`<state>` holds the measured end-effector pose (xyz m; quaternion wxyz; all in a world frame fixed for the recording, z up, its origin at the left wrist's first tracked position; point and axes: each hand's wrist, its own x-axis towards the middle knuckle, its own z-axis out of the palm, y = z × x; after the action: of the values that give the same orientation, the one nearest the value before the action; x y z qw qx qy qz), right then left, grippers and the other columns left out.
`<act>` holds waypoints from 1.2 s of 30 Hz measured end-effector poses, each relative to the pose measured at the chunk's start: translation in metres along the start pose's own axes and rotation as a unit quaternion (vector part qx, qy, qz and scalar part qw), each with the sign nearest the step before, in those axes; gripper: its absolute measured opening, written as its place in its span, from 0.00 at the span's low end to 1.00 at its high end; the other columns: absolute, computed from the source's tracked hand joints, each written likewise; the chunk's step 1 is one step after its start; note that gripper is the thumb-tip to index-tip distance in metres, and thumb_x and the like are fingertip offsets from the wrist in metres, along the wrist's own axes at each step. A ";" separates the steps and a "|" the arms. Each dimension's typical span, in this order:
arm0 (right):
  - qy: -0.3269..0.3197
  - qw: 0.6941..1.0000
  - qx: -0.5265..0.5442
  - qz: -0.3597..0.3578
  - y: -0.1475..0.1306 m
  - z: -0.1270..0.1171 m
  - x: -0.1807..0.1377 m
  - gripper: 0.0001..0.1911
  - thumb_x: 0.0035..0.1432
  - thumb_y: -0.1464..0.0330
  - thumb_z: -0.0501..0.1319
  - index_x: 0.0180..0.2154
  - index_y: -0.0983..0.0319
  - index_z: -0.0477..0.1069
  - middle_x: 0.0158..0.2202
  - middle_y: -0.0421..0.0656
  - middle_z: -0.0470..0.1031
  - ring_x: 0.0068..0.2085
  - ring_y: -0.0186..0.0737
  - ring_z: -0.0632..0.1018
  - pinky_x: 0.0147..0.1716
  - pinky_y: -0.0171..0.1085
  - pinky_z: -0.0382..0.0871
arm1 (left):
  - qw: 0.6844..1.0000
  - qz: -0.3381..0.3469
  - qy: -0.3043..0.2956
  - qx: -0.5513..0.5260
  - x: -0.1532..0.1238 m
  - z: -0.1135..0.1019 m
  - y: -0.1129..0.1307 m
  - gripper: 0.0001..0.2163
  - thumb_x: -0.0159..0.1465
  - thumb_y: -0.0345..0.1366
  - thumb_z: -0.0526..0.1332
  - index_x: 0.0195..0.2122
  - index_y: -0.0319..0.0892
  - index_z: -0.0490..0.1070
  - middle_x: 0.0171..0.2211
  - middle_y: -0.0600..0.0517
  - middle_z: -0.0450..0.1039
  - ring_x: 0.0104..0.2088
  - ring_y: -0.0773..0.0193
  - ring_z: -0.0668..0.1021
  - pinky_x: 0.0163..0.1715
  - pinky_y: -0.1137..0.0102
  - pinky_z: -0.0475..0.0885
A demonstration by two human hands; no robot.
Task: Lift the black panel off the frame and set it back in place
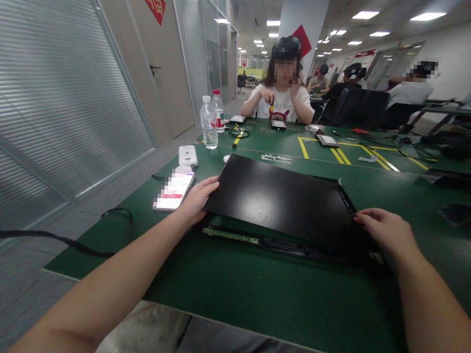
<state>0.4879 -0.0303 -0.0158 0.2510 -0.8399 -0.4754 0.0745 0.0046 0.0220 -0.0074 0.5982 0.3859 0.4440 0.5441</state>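
Observation:
A black, glossy display panel (274,195) lies at a slant over a thin black frame (295,247). Its left side is raised above the frame, and its right side sits low against it. My left hand (199,198) is closed on the panel's left edge, thumb on top. At the right edge, the fingers of my right hand (381,227) pinch the rim of the frame, close against the panel. A strip of green circuit board (231,236) shows along the frame's near side. The panel hides most of the frame's inside.
Left of the panel are a lit phone (173,191) and a white power bank (187,156). Beyond stand two water bottles (210,123). Across the green table (251,290), a co-worker (281,93) handles a small drive. Cables and tools lie at the far right.

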 end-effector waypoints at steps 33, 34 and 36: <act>-0.006 0.998 0.052 0.040 -0.012 -0.007 -0.010 0.13 0.44 0.58 0.62 0.28 0.55 0.81 0.27 0.45 0.81 0.35 0.52 0.81 0.36 0.45 0.70 | 0.825 0.138 -0.027 0.548 0.017 -0.041 -0.010 0.27 0.62 0.55 0.68 0.54 0.41 0.84 0.68 0.37 0.70 0.68 0.36 0.74 0.72 0.48 0.64; -0.001 0.998 0.056 0.035 -0.009 -0.005 -0.009 0.13 0.43 0.57 0.62 0.28 0.55 0.81 0.26 0.45 0.81 0.34 0.52 0.81 0.35 0.45 0.70 | 0.825 0.138 -0.028 0.548 0.018 -0.041 -0.010 0.26 0.62 0.55 0.68 0.54 0.41 0.84 0.67 0.37 0.70 0.68 0.36 0.74 0.72 0.49 0.65; 0.005 0.998 0.061 0.028 -0.005 -0.003 -0.006 0.13 0.43 0.57 0.62 0.28 0.55 0.82 0.26 0.44 0.82 0.33 0.52 0.81 0.34 0.45 0.69 | 0.825 0.138 -0.031 0.548 0.019 -0.041 -0.011 0.26 0.61 0.55 0.68 0.53 0.42 0.84 0.67 0.38 0.71 0.68 0.36 0.74 0.71 0.49 0.65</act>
<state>0.4822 -0.0344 -0.0117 0.3021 -0.8364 -0.4449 0.1062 -0.0310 0.0384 -0.0330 0.2205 0.7240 0.5924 0.2760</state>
